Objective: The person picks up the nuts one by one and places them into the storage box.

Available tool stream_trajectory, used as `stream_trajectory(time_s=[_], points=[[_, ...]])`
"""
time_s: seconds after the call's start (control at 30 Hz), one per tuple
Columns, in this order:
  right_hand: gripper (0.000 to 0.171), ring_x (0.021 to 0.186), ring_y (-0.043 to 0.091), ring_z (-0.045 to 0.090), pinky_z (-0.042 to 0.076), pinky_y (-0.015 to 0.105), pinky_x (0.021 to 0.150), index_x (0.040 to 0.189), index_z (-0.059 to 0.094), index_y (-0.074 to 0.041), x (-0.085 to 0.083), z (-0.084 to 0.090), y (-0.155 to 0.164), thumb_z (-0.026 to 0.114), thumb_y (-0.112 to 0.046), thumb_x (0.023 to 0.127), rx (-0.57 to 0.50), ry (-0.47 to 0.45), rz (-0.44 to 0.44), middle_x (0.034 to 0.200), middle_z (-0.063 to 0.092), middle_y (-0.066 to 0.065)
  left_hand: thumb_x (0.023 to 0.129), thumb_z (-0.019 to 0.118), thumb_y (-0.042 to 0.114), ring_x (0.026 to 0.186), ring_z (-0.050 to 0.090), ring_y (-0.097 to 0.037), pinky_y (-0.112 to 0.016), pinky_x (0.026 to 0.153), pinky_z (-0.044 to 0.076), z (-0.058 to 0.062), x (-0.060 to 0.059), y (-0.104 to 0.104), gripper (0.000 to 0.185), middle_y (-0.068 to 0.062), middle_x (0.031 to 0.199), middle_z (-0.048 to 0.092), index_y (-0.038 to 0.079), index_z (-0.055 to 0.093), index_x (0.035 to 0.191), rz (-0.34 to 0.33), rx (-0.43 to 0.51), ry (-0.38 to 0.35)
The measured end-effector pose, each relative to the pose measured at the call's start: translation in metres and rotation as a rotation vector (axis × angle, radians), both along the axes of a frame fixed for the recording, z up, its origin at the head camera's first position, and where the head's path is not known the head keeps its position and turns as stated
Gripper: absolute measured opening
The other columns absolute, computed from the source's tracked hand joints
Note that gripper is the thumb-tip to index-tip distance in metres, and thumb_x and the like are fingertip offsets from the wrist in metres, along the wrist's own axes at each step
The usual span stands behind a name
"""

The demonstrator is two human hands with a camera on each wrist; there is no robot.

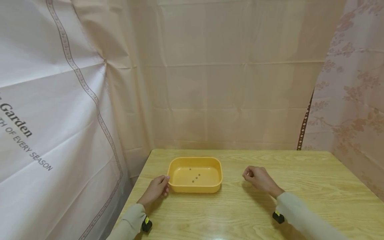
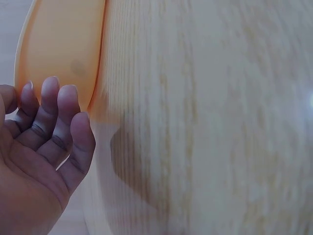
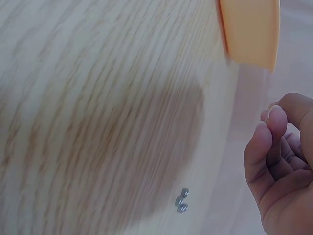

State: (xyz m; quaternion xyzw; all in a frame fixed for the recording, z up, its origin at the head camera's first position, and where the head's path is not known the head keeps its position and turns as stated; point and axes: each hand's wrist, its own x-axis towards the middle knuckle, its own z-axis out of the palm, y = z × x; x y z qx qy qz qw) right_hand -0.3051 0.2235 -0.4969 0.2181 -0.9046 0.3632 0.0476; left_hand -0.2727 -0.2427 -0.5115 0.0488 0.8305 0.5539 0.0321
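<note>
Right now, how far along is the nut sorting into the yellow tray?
Done: four small pieces lie in the yellow tray. In hand: the left hand touches the tray's left end; the right hand is curled, and whether it pinches anything cannot be told. Left: two small nuts on the wooden table.

tray (image 1: 195, 190): orange-yellow | table (image 1: 300, 186): light woodgrain | nuts (image 3: 182, 200): silver
</note>
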Motion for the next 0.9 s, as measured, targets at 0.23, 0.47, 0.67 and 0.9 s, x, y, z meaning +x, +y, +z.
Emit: stream_trajectory(time_s=[0.23, 0.47, 0.67, 0.9], points=[[0.012, 0.047, 0.009, 0.052, 0.046, 0.025, 0.044, 0.101, 0.068, 0.000, 0.000, 0.006, -0.015, 0.065, -0.011, 0.102, -0.005, -0.003, 0.024, 0.074, 0.066, 0.008, 0.113, 0.045, 0.031, 0.060, 0.055, -0.016, -0.026, 0.052, 0.046, -0.002, -0.001, -0.001, 0.041, -0.007, 0.075, 0.060, 0.000, 0.058, 0.091, 0.000, -0.011, 0.003], [0.010, 0.048, 0.008, 0.052, 0.046, 0.024, 0.044, 0.100, 0.068, 0.000, -0.001, 0.007, -0.028, 0.065, -0.010, 0.102, -0.014, -0.011, 0.051, 0.075, 0.066, 0.009, 0.113, 0.046, 0.032, 0.060, 0.056, -0.015, -0.026, 0.053, 0.049, -0.002, -0.003, -0.002, 0.040, -0.005, 0.074, 0.060, 0.001, 0.059, 0.091, -0.013, 0.002, -0.004], [0.008, 0.049, 0.008, 0.052, 0.046, 0.023, 0.044, 0.100, 0.068, -0.002, 0.000, 0.009, -0.039, 0.065, -0.009, 0.102, -0.024, -0.025, 0.068, 0.076, 0.066, 0.011, 0.113, 0.045, 0.032, 0.060, 0.056, -0.015, -0.026, 0.053, 0.049, -0.001, -0.002, -0.002, 0.040, -0.005, 0.074, 0.060, 0.002, 0.059, 0.091, -0.005, -0.005, -0.009], [0.008, 0.052, 0.009, 0.053, 0.047, 0.023, 0.046, 0.100, 0.068, -0.003, 0.000, 0.010, -0.050, 0.065, -0.010, 0.102, -0.008, -0.033, 0.070, 0.077, 0.066, 0.009, 0.113, 0.045, 0.030, 0.059, 0.056, -0.015, -0.026, 0.052, 0.048, -0.001, -0.002, -0.001, 0.039, -0.006, 0.074, 0.060, 0.001, 0.059, 0.090, -0.002, -0.018, -0.012]])
